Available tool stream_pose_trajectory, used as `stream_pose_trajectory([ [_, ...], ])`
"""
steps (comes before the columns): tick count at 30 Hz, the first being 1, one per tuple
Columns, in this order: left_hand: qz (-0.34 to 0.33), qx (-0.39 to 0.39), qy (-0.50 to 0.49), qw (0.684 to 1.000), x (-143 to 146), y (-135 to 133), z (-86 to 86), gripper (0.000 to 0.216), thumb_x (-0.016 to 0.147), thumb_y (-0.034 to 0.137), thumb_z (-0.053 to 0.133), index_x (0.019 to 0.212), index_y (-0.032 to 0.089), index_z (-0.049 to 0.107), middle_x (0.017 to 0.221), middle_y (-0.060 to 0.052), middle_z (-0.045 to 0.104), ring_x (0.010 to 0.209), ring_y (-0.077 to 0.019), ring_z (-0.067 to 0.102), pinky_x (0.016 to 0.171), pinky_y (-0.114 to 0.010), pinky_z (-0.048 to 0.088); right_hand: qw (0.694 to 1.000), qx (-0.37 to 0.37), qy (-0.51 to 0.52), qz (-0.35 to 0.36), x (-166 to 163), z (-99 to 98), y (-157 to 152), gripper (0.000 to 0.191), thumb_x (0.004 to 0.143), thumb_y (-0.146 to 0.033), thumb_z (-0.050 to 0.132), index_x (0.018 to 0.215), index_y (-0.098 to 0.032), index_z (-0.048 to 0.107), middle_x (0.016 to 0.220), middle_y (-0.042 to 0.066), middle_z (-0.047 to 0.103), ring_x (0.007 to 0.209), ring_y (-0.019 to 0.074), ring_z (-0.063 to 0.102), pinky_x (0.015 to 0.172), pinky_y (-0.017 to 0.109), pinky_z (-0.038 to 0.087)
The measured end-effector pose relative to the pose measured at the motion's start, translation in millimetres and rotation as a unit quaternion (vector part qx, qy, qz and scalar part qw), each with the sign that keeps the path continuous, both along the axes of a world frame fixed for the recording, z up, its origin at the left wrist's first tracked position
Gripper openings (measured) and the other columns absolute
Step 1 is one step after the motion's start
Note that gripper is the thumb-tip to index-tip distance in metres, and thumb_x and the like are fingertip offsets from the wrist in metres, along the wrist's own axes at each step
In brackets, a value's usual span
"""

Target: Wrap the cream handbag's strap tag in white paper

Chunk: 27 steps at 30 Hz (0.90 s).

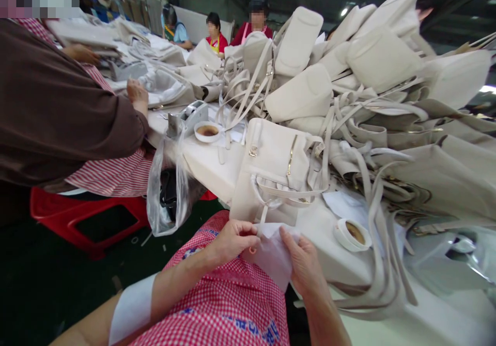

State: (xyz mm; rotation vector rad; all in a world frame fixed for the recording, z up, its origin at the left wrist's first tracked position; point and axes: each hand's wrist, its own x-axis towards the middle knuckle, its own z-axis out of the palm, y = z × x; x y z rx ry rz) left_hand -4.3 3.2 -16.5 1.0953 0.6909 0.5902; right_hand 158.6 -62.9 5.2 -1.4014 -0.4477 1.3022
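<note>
A thin white sheet (273,255), perhaps tissue paper, is stretched between my two hands above my lap. My left hand (234,242) pinches its left edge between thumb and fingers. On the other side, my right hand (304,261) grips the sheet with the thumb on top. Just beyond them, a cream bag (267,155) with a gold zip and several straps lies at the table edge. One narrow strap end (264,214) hangs down close to my left hand; whether the fingers touch it is unclear. A small orange loop (252,250) shows beside the left fingers.
Cream bags (298,98) with loose straps are heaped high across the table. Bowls of brownish liquid stand left (208,131) and right (352,234). A plastic bag (168,191) hangs off the edge near a red stool (85,222). A co-worker's sleeve (70,108) is close on the left.
</note>
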Motion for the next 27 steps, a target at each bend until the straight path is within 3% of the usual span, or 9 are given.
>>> stream_pose_trajectory([
  [4,-0.003,-0.01,-0.02,1.0,-3,-2,-0.4,0.047,0.063,0.018,0.058,0.106,0.014,0.074,0.077,0.0,0.067,0.061,-0.0092,0.051,0.059,-0.022,0.036,0.999,0.039,0.022,0.021,-4,-2.4,-5,0.041,0.055,-0.038,0.092,0.088,-0.021,0.074,0.081,0.005,0.077,0.067,0.0242,0.07,0.063,0.035,0.057],
  [8,-0.003,0.023,0.0,1.0,-7,-1,-2.2,0.052,0.065,0.017,0.057,0.115,0.013,0.071,0.077,0.001,0.064,0.06,-0.0081,0.048,0.056,-0.021,0.034,0.999,0.017,0.041,0.012,-9,-10.3,-4,0.043,0.052,-0.034,0.093,0.089,-0.022,0.074,0.08,0.004,0.077,0.064,0.0228,0.07,0.063,0.035,0.056],
  [12,0.07,0.016,-0.001,0.997,-8,-3,-12.7,0.062,0.064,0.016,0.066,0.125,0.014,0.058,0.072,0.005,0.06,0.059,-0.0095,0.052,0.056,-0.021,0.039,1.0,0.001,0.026,-0.008,-10,-25.1,2,0.043,0.053,-0.038,0.092,0.088,-0.02,0.074,0.076,0.003,0.076,0.06,0.0214,0.067,0.061,0.034,0.055],
  [14,0.103,-0.043,-0.018,0.994,-8,-4,-18.5,0.066,0.061,0.018,0.072,0.123,0.014,0.051,0.066,0.007,0.058,0.056,-0.0109,0.054,0.056,-0.023,0.04,0.999,0.015,-0.036,-0.021,-11,-33.5,7,0.042,0.054,-0.04,0.091,0.086,-0.019,0.074,0.074,0.002,0.075,0.059,0.0196,0.065,0.058,0.031,0.053],
  [17,0.107,-0.139,-0.019,0.984,-9,-5,-24.1,0.054,0.058,0.023,0.079,0.106,0.014,0.055,0.068,0.004,0.059,0.056,-0.0102,0.054,0.055,-0.023,0.04,0.994,0.044,-0.101,-0.021,-15,-42.2,15,0.038,0.059,-0.043,0.088,0.084,-0.018,0.074,0.074,0.001,0.074,0.06,0.0176,0.063,0.056,0.027,0.051],
  [20,0.107,-0.194,-0.024,0.975,-12,-5,-27.2,0.044,0.059,0.027,0.084,0.092,0.013,0.059,0.076,0.0,0.061,0.062,-0.0093,0.056,0.06,-0.023,0.042,0.995,0.059,-0.064,-0.043,-22,-44.5,18,0.039,0.058,-0.042,0.088,0.086,-0.018,0.073,0.076,0.001,0.075,0.063,0.0175,0.064,0.059,0.028,0.053],
  [24,0.143,-0.252,-0.044,0.956,-16,-3,-32.9,0.059,0.058,0.034,0.088,0.104,0.017,0.055,0.08,0.002,0.064,0.063,-0.0115,0.058,0.063,-0.026,0.044,0.996,0.05,-0.015,-0.072,-31,-48.0,16,0.043,0.054,-0.039,0.091,0.087,-0.019,0.071,0.078,0.002,0.076,0.065,0.0201,0.068,0.063,0.031,0.057],
  [27,0.079,-0.268,-0.068,0.958,-20,-2,-39.5,0.05,0.057,0.039,0.086,0.092,0.013,0.061,0.077,-0.001,0.065,0.065,-0.0137,0.06,0.066,-0.028,0.046,0.996,0.048,0.0,-0.079,-34,-57.5,13,0.047,0.056,-0.039,0.091,0.094,-0.019,0.071,0.086,0.004,0.078,0.074,0.0235,0.071,0.07,0.036,0.059],
])
